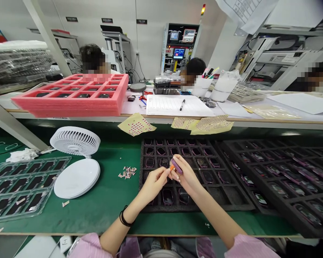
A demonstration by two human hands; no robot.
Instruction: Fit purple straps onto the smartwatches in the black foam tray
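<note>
Over a black foam tray with rows of compartments, my two hands meet near the middle. My left hand, with a black cord bracelet on its wrist, pinches a small orange piece between its fingertips. My right hand grips a small purple rounded casing. The orange piece touches or sits very close to the casing's end. Most compartments hold similar dark items with purple rims, and my hands and forearms hide several of them.
A second black tray of similar items lies to the right. On the left are a clear plastic tray, a white fan with its round base, and a small pile of pieces. Beyond stand a pink foam tray and printed sheets.
</note>
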